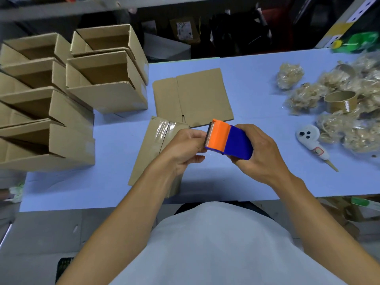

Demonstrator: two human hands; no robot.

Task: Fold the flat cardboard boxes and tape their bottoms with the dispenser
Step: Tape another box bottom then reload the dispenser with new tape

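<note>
At 9 o'clock the finished boxes (78, 95) sit stacked, mid-table a taped box (152, 149) lies under the left hand (183, 149) pinching at the tape end, while the right hand (261, 155) wraps the light, rigid dispenser (228, 140), best held by its blue body.

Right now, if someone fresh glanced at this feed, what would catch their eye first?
The orange-and-blue tape dispenser at centre, gripped by the right hand while the left hand works at its orange cutter end. Just under the hands lies a folded box with clear tape shining across it. On the left edge of the table stand rows of finished boxes; at right lies a heap of crumpled tape wads.
</note>
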